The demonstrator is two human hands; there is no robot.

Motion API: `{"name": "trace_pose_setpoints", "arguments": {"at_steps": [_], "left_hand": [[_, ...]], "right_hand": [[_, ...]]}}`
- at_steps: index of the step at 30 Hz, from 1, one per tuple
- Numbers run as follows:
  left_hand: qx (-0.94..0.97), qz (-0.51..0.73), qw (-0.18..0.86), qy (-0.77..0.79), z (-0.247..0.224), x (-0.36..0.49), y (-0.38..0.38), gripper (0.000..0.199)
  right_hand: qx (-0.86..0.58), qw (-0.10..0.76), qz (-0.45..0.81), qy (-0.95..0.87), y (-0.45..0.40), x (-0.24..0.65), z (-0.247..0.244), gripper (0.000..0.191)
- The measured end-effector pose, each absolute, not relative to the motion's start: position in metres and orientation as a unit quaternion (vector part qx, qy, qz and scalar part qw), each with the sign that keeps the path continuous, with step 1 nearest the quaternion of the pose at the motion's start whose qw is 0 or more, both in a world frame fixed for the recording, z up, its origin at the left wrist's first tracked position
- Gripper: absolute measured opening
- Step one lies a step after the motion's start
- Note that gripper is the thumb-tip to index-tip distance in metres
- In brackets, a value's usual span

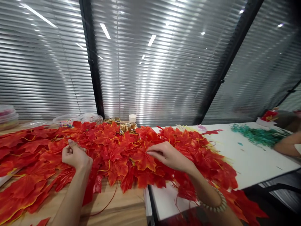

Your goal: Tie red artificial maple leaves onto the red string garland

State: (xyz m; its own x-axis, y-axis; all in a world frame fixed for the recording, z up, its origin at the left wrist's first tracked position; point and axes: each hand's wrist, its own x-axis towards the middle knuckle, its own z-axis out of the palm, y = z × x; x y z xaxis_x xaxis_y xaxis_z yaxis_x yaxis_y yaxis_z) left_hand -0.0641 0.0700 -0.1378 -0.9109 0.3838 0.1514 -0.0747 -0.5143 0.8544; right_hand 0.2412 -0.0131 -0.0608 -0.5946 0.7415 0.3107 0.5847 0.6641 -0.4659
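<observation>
A thick spread of red artificial maple leaves point(115, 153) with yellow-orange edges and yellow stems lies across the table. My left hand point(76, 157) is over its left part, thumb and curled fingers closed together; what they hold, if anything, is hidden. To the right, my right hand point(168, 155) reaches in over the pile. Its thumb and forefinger pinch the middle of one red maple leaf point(144, 158). A beaded bracelet point(213, 204) circles my right wrist. A thin red cord point(107, 205) curves out from under the leaves onto the wooden top.
Gold-wrapped packets point(128, 127), a paper cup point(132, 118) and clear plastic tubs point(8, 117) stand along the back, against a glass wall with blinds. Green foliage point(256, 134) and a red-and-white container point(269, 117) sit on the white table point(242, 163). Another person's arm point(289, 144) rests at the right.
</observation>
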Motion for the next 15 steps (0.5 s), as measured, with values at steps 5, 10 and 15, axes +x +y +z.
{"name": "trace_pose_setpoints", "arguments": {"at_steps": [5,10,15], "left_hand": [[0.153,0.858,0.094,0.481,-0.124,-0.058,0.064,0.027],[0.114,0.860,0.119,0.482,-0.121,-0.060,0.064,0.029],[0.086,0.854,0.138,0.493,-0.125,-0.067,0.069,0.033]], "right_hand": [[-0.378,0.208,0.171,-0.886,-0.030,0.265,-0.060,0.027],[-0.395,0.156,0.205,-0.882,-0.059,0.299,-0.051,0.028],[-0.473,0.135,0.206,-0.846,-0.087,0.339,-0.050,0.030]]}}
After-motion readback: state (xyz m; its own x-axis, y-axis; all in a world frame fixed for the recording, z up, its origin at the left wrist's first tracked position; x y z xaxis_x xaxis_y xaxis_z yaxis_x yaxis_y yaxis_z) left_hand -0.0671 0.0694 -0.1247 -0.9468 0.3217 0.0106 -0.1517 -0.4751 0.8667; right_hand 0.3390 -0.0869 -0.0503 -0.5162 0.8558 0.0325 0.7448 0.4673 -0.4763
